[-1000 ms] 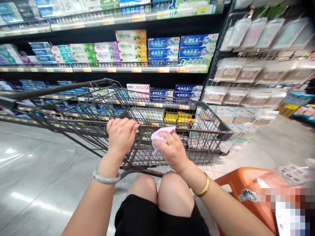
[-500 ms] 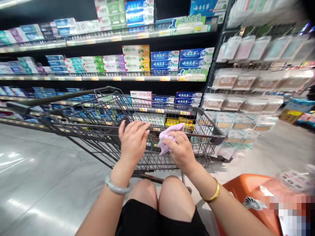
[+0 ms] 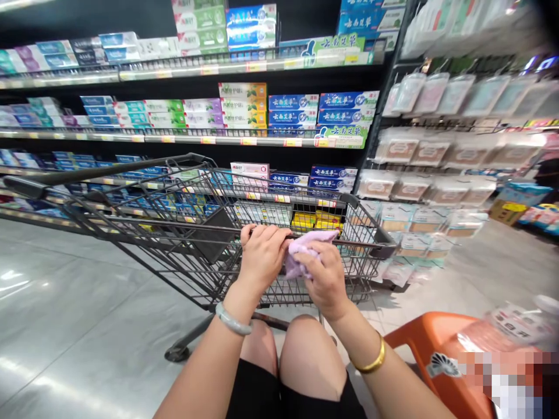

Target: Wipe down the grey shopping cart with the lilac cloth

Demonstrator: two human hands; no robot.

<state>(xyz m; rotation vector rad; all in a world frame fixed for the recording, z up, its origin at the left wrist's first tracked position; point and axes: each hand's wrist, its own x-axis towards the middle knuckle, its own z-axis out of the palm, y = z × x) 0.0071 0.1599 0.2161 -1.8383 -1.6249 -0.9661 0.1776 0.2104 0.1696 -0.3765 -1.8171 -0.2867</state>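
A grey wire shopping cart (image 3: pixel 279 297) stands side-on in front of my knees. My left hand (image 3: pixel 262 256) has its fingers curled over the cart's near top rail, with the thumb side close by the cloth. My right hand (image 3: pixel 325 276) is closed on a bunched light purple cloth (image 3: pixel 312 244), which it keeps against the same rail just right of my left hand. One corner of the cloth sticks out above the fingers. The palms of both hands are hidden from view.
Beyond the cart, shelves (image 3: pixel 196 139) carry stacked toothpaste boxes (image 3: pixel 292 110). Packets hang on a rack (image 3: pixel 437 145) at the right. An orange stool (image 3: pixel 428 337) with a clear plastic bottle (image 3: pixel 502 331) on it stands close by my right arm. Grey floor (image 3: pixel 87 302) lies at the left.
My left hand has moved right and down onto the cart rail, its raised fingers now curled over it. My right hand has shifted slightly right and down with the cloth.
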